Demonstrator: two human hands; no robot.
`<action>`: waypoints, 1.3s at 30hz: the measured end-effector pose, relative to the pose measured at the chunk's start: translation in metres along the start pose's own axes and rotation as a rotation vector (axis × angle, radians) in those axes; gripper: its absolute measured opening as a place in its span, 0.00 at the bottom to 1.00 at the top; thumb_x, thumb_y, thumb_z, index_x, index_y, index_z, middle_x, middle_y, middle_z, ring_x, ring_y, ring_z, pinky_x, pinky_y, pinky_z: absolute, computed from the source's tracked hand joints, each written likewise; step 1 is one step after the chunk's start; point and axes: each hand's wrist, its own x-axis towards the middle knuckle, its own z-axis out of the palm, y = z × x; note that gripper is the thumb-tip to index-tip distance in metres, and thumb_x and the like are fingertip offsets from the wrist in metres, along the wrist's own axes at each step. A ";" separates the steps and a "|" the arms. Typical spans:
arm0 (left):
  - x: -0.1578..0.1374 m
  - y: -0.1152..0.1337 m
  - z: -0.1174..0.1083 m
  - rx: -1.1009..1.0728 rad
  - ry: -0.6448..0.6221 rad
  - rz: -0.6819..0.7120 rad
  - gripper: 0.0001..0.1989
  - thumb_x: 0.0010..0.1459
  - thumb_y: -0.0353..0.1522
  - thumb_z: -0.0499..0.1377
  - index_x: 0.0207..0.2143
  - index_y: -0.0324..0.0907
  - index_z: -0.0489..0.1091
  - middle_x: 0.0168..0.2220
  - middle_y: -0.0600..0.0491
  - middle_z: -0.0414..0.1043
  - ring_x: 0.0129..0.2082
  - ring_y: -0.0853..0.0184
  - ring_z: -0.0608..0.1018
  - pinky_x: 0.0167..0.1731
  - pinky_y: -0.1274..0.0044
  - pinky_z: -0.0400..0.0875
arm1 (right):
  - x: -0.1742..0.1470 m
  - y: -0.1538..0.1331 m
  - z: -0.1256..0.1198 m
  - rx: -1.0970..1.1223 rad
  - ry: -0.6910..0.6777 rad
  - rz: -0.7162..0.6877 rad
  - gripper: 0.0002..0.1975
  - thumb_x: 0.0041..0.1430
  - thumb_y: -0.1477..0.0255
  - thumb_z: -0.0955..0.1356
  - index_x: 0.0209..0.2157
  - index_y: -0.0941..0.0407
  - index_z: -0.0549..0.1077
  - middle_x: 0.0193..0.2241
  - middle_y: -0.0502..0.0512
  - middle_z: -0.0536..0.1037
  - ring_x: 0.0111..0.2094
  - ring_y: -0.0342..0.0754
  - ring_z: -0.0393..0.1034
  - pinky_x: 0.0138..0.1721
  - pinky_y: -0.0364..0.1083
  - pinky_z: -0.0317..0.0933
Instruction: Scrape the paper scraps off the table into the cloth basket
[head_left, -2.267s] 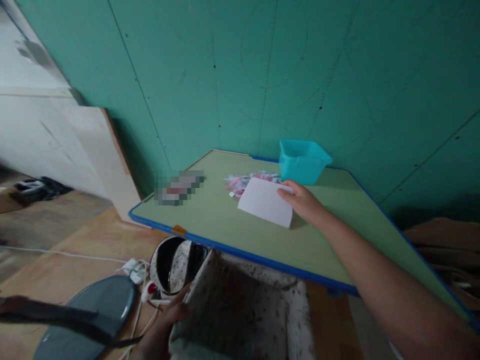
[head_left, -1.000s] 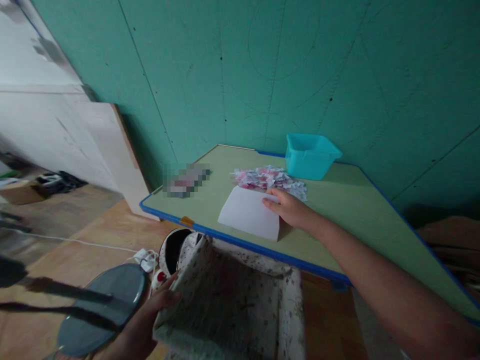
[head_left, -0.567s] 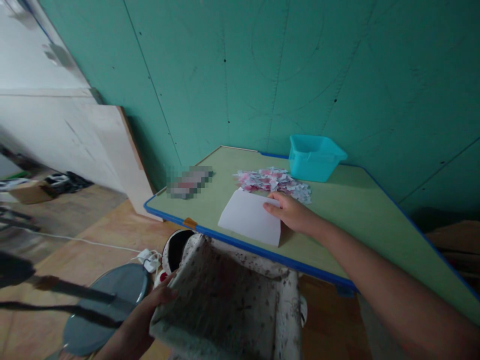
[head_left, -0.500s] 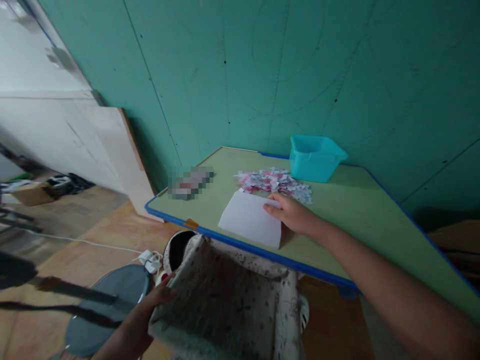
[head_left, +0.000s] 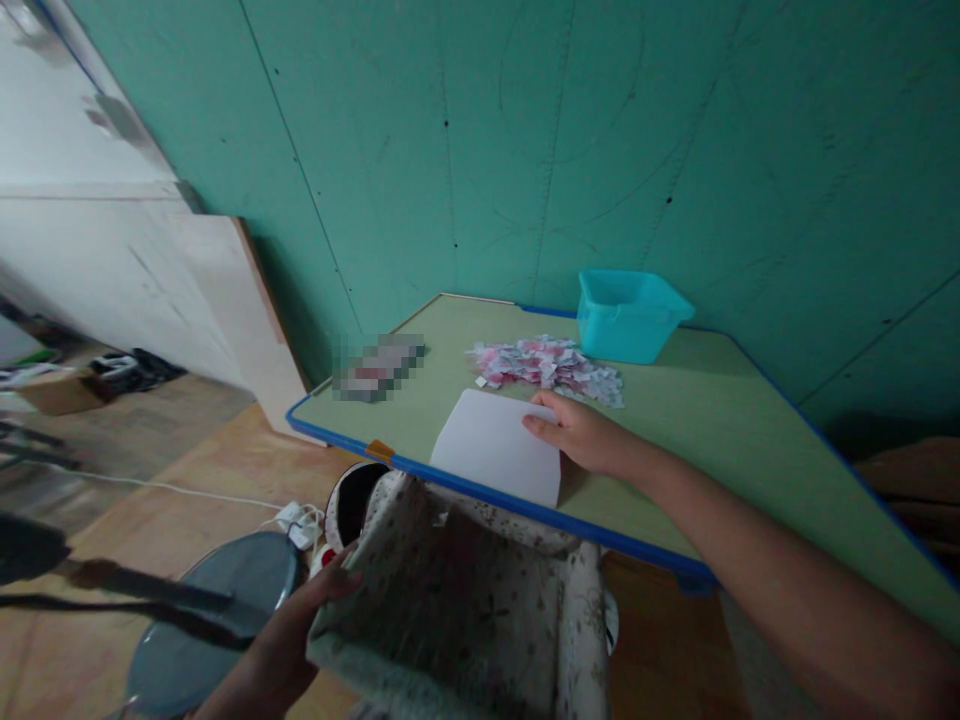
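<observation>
- As I inspect from my remote post, the right hand [head_left: 577, 430] is found closed on the white card [head_left: 495, 445], pinching its far right corner, thumb on top; the fingers behind are mostly hidden.
- Card position: from that grip it spreads leftward and toward the near side of the tabletop [head_left: 720, 430], its lower edge close to the blue edging [head_left: 637, 545]. I cannot confirm whether it touches the surface.
- Pink and white paper scraps [head_left: 536, 362] lie in a loose heap on the tabletop, just beyond the card and the right hand.
- The left hand [head_left: 311, 605] is gripping the left rim of the patterned cloth basket [head_left: 585, 640]; I see only part of that hold.
- Basket position: below the near edge of the tabletop, mouth turned up toward me, on the near side of the card. One pale fleck [head_left: 441, 518] shows inside, near the far left wall.
- The turquoise bin [head_left: 622, 330] stands upright at the back, beside the heap's right end, near the green wall [head_left: 600, 150].
- One item [head_left: 379, 368] at the tabletop's left end is pixelated; I cannot identify it.
- A round grey object [head_left: 259, 575] is noted left of the left hand.
</observation>
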 end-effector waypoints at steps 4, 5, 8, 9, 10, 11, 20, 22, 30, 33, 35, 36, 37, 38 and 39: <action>0.002 -0.001 -0.003 0.021 -0.016 -0.010 0.30 0.37 0.29 0.60 0.48 0.41 0.63 0.25 0.51 0.79 0.20 0.57 0.78 0.16 0.73 0.69 | 0.000 -0.001 0.001 0.062 -0.038 -0.001 0.12 0.53 0.60 0.60 0.31 0.55 0.61 0.24 0.49 0.67 0.25 0.42 0.61 0.23 0.40 0.53; 0.002 -0.001 -0.003 0.021 -0.015 -0.015 0.31 0.37 0.29 0.60 0.48 0.41 0.63 0.25 0.52 0.79 0.20 0.57 0.78 0.16 0.73 0.69 | 0.001 -0.001 0.001 0.089 -0.045 0.000 0.12 0.53 0.60 0.60 0.31 0.55 0.61 0.25 0.49 0.67 0.25 0.42 0.62 0.23 0.40 0.54; 0.000 -0.002 0.000 -0.003 -0.011 -0.024 0.32 0.36 0.28 0.60 0.49 0.43 0.63 0.27 0.52 0.79 0.22 0.56 0.78 0.18 0.73 0.70 | 0.004 0.001 -0.004 0.153 0.025 0.009 0.13 0.52 0.59 0.60 0.32 0.54 0.61 0.26 0.50 0.68 0.25 0.42 0.62 0.23 0.41 0.54; -0.001 -0.002 0.002 -0.019 -0.002 -0.026 0.32 0.36 0.28 0.60 0.49 0.43 0.62 0.28 0.52 0.79 0.23 0.55 0.78 0.19 0.72 0.70 | 0.006 0.003 -0.008 0.166 0.094 0.015 0.13 0.52 0.59 0.60 0.32 0.54 0.62 0.27 0.50 0.68 0.25 0.42 0.62 0.23 0.41 0.55; -0.001 -0.003 0.003 -0.033 0.007 -0.027 0.32 0.36 0.28 0.60 0.49 0.42 0.62 0.28 0.51 0.79 0.24 0.55 0.78 0.20 0.72 0.71 | 0.007 0.005 -0.013 0.177 0.174 0.023 0.13 0.52 0.60 0.61 0.33 0.54 0.62 0.27 0.50 0.68 0.25 0.42 0.62 0.23 0.41 0.55; -0.002 -0.004 0.004 -0.043 0.016 -0.028 0.32 0.36 0.28 0.61 0.49 0.42 0.62 0.28 0.51 0.79 0.25 0.55 0.78 0.22 0.72 0.71 | 0.009 0.007 -0.019 0.183 0.278 0.035 0.13 0.51 0.60 0.61 0.34 0.54 0.62 0.27 0.50 0.68 0.24 0.42 0.62 0.23 0.41 0.55; 0.020 -0.022 -0.013 -0.063 0.110 -0.123 0.40 0.32 0.25 0.61 0.53 0.42 0.57 0.29 0.51 0.79 0.30 0.51 0.78 0.27 0.69 0.72 | 0.008 0.022 -0.058 0.225 0.746 0.103 0.13 0.46 0.60 0.64 0.31 0.54 0.63 0.23 0.49 0.66 0.22 0.42 0.61 0.21 0.42 0.55; 0.022 -0.024 -0.014 -0.089 0.139 -0.169 0.41 0.32 0.24 0.59 0.54 0.42 0.55 0.28 0.51 0.79 0.31 0.51 0.78 0.29 0.68 0.71 | 0.008 0.024 -0.060 0.187 0.760 0.090 0.13 0.46 0.60 0.64 0.30 0.55 0.63 0.23 0.49 0.66 0.22 0.42 0.60 0.21 0.41 0.54; 0.010 -0.027 -0.004 -0.055 -0.021 -0.050 0.41 0.39 0.27 0.59 0.57 0.41 0.47 0.30 0.49 0.79 0.35 0.51 0.77 0.31 0.66 0.71 | 0.007 0.030 -0.065 -0.035 0.724 0.093 0.11 0.47 0.62 0.63 0.28 0.55 0.65 0.21 0.50 0.67 0.23 0.44 0.60 0.22 0.42 0.51; 0.014 -0.030 -0.007 -0.060 -0.034 -0.048 0.38 0.41 0.28 0.58 0.56 0.42 0.48 0.30 0.50 0.79 0.37 0.51 0.77 0.32 0.66 0.71 | 0.007 0.032 -0.068 -0.060 0.734 0.113 0.12 0.47 0.61 0.63 0.29 0.55 0.65 0.22 0.50 0.68 0.23 0.44 0.60 0.22 0.42 0.51; 0.015 -0.032 -0.009 -0.063 -0.058 -0.034 0.36 0.43 0.28 0.57 0.56 0.42 0.49 0.31 0.50 0.79 0.38 0.53 0.76 0.33 0.67 0.70 | 0.007 0.033 -0.069 -0.075 0.748 0.120 0.12 0.46 0.61 0.63 0.29 0.55 0.65 0.22 0.50 0.68 0.23 0.45 0.61 0.22 0.42 0.51; 0.014 -0.033 -0.009 -0.068 -0.066 -0.031 0.36 0.43 0.27 0.57 0.56 0.42 0.48 0.31 0.50 0.79 0.38 0.53 0.76 0.33 0.68 0.71 | 0.007 0.034 -0.070 -0.082 0.755 0.119 0.12 0.46 0.61 0.63 0.28 0.55 0.65 0.22 0.50 0.68 0.23 0.45 0.60 0.22 0.42 0.51; 0.014 -0.033 -0.008 -0.075 -0.070 -0.034 0.36 0.44 0.27 0.57 0.56 0.43 0.48 0.31 0.51 0.79 0.37 0.54 0.77 0.32 0.68 0.71 | 0.007 0.034 -0.071 -0.088 0.759 0.115 0.12 0.46 0.61 0.63 0.28 0.55 0.65 0.22 0.50 0.67 0.23 0.45 0.60 0.22 0.42 0.51; 0.013 -0.033 -0.008 -0.083 -0.072 -0.040 0.36 0.45 0.27 0.57 0.56 0.44 0.48 0.31 0.51 0.79 0.37 0.54 0.77 0.32 0.68 0.71 | 0.007 0.034 -0.071 -0.093 0.762 0.112 0.12 0.46 0.61 0.63 0.28 0.55 0.65 0.21 0.50 0.67 0.23 0.45 0.60 0.22 0.42 0.51; 0.013 -0.033 -0.009 -0.091 -0.069 -0.043 0.35 0.45 0.27 0.57 0.56 0.45 0.49 0.30 0.52 0.79 0.37 0.54 0.77 0.31 0.69 0.71 | 0.007 0.034 -0.071 -0.098 0.765 0.111 0.12 0.46 0.61 0.63 0.28 0.55 0.65 0.21 0.50 0.67 0.23 0.45 0.60 0.22 0.42 0.51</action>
